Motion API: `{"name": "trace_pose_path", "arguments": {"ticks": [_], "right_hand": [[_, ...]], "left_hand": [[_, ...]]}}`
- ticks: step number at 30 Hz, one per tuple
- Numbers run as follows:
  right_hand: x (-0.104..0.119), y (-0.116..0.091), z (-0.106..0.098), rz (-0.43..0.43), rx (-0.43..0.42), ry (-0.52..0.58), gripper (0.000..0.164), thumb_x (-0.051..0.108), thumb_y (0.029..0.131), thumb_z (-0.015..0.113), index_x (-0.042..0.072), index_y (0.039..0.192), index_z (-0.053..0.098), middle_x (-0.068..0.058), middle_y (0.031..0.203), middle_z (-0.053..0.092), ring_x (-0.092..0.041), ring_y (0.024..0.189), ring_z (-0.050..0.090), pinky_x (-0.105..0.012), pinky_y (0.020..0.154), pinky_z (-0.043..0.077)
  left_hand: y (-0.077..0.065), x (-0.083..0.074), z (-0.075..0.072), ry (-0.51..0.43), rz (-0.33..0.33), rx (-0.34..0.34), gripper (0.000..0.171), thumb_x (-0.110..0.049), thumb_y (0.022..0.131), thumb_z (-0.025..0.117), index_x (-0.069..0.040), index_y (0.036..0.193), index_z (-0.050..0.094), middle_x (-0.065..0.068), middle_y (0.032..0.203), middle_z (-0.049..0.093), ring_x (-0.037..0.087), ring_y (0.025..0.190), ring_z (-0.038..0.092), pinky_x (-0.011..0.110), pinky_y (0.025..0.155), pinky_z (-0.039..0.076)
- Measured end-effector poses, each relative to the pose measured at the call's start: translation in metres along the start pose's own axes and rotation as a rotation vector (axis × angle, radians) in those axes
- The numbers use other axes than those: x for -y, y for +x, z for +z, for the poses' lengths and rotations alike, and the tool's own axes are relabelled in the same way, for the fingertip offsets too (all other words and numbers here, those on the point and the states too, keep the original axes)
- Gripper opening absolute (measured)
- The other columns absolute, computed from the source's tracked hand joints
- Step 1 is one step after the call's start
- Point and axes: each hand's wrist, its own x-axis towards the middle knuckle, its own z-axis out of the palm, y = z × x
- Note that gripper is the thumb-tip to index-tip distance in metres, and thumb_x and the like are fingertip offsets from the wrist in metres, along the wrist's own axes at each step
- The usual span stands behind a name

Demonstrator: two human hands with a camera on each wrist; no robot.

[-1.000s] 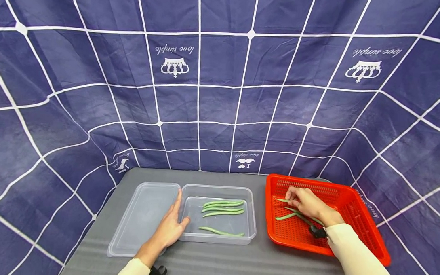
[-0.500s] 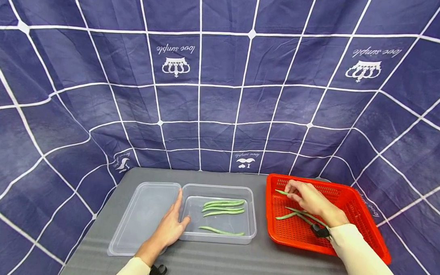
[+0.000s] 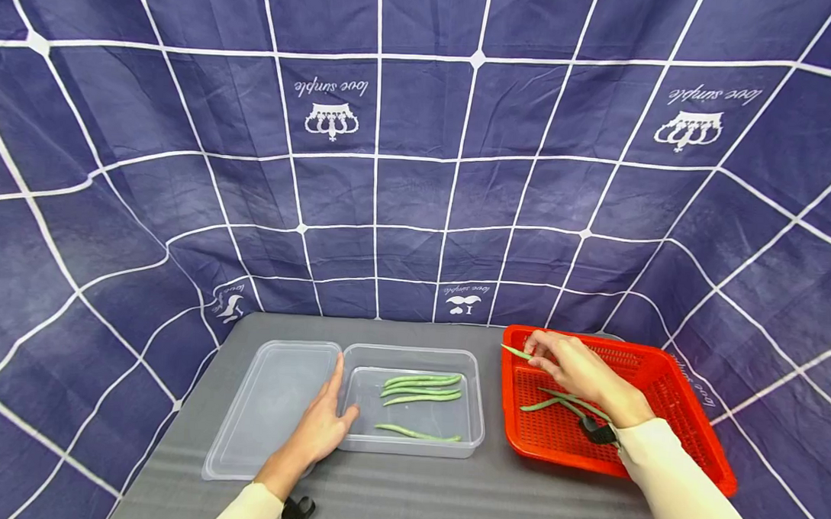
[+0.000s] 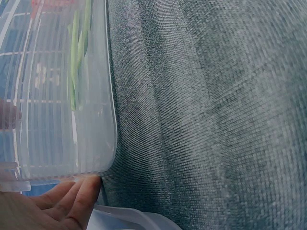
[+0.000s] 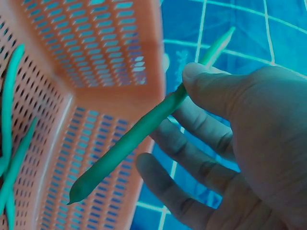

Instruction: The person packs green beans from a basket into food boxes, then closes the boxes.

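Head: the right hand, shifted leftward since the previous frame, pinches a green bean over the red basket's left rim, tip pointing left. Left wrist: the left hand (thumb and fingers apart) touches the clear box. Right wrist: the bean's long axis slants lower-left to upper-right.

Three things are borne by the grey table now: at the left, a lid is laid flat; just beside it, a clear box is set; and over at the right, a red basket is stood, apart from the box.
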Motion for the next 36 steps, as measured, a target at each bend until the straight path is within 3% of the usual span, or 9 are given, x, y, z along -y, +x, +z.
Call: {"name": "trace_pose_path", "arguments": {"ticks": [6, 10, 22, 36], "right_hand": [[0.024, 0.009, 0.002, -0.012, 0.014, -0.008, 0.021, 0.004, 0.102, 0.086, 0.02, 0.11, 0.075, 0.019, 0.088, 0.071, 0.004, 0.082, 0.065, -0.028, 0.076, 0.057], [0.036, 0.015, 0.005, -0.042, 0.017, -0.018, 0.021, 0.005, 0.102, 0.087, 0.02, 0.11, 0.075, 0.016, 0.086, 0.072, 0.004, 0.081, 0.063, -0.026, 0.073, 0.054], [0.06, 0.039, 0.016, -0.078, 0.064, -0.06, 0.017, 0.006, 0.102, 0.088, 0.016, 0.113, 0.079, 0.01, 0.099, 0.079, -0.004, 0.089, 0.075, -0.032, 0.081, 0.064], [0.09, 0.057, 0.034, -0.091, 0.138, -0.048, 0.022, 0.008, 0.101, 0.087, 0.021, 0.119, 0.083, 0.008, 0.105, 0.077, -0.007, 0.091, 0.075, -0.025, 0.075, 0.061]], "left_hand": [[-0.001, 0.001, -0.002, -0.002, -0.001, 0.003, 0.108, -0.018, 0.106, 0.072, -0.023, 0.19, 0.004, 0.025, 0.191, 0.031, 0.048, 0.173, 0.042, 0.07, 0.14, 0.037], [-0.001, -0.001, -0.002, 0.001, 0.003, 0.001, 0.108, -0.019, 0.106, 0.073, -0.023, 0.19, 0.005, 0.024, 0.191, 0.03, 0.048, 0.173, 0.042, 0.07, 0.14, 0.038], [0.003, -0.005, -0.005, 0.008, -0.001, 0.01, 0.108, -0.02, 0.107, 0.071, -0.024, 0.19, 0.003, 0.027, 0.189, 0.033, 0.051, 0.172, 0.042, 0.072, 0.138, 0.038], [0.001, -0.004, -0.004, 0.021, -0.01, 0.018, 0.108, -0.02, 0.107, 0.071, -0.023, 0.19, 0.002, 0.032, 0.186, 0.037, 0.054, 0.17, 0.045, 0.073, 0.137, 0.04]]}}
